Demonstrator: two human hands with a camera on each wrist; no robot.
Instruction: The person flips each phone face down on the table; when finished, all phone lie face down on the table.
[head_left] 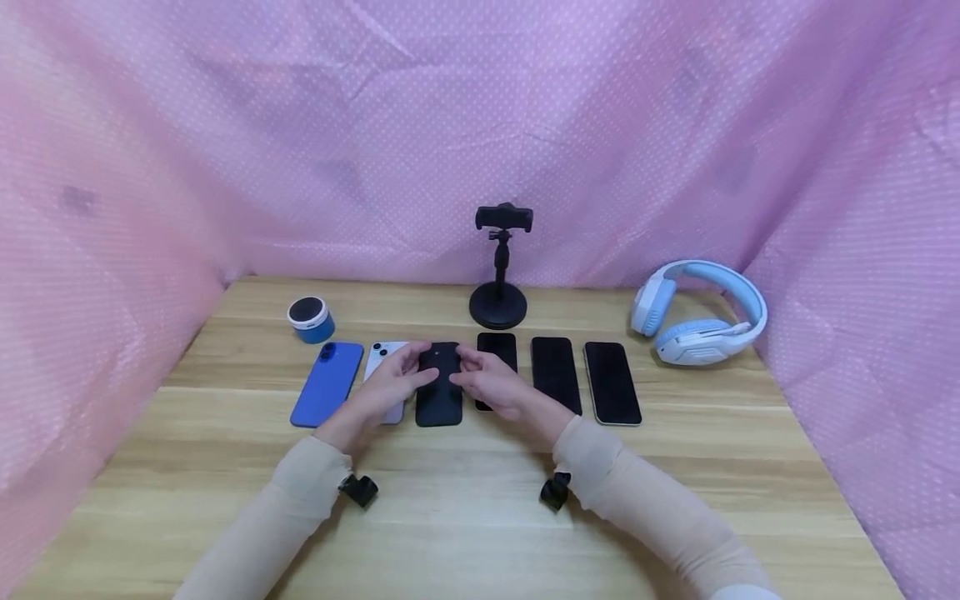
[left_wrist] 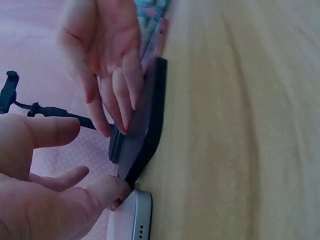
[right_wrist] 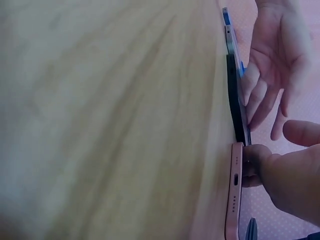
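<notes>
— Black, that one in the middle: the black phone [head_left: 438,385] lies back up on the wooden table [head_left: 480,517], straight in front of the phone stand [head_left: 500,265]. Why are both hands on it?

— They come at it from either side. The left hand [head_left: 390,385] lays nearly straight fingers [left_wrist: 102,197] against the edge on its side, the right hand [head_left: 491,385] sets relaxed fingertips [left_wrist: 125,107] on the upper face. Neither is wrapped round it; my guess is they are steadying or nudging it, not lifting it.

— Is it flat on the wood?

— From the left wrist it seems so, though the near corner [left_wrist: 129,176] sits hard against the pale phone [left_wrist: 135,220], so I cannot say for certain that nothing is raised.

— And the rest of the row?

— All laid side by side before the stand, like a display. Left of the black phone come the pale one and then the blue phone [head_left: 327,383], both backs up. Right of it three dark-screened phones [head_left: 557,373] lie face up; the right hand hides part of the nearest one.

— Anything beyond the row?

— A small blue speaker [head_left: 311,320] left of the stand, blue and white headphones [head_left: 701,312] well to its right, pink dotted cloth [head_left: 480,125] hung behind.
</notes>
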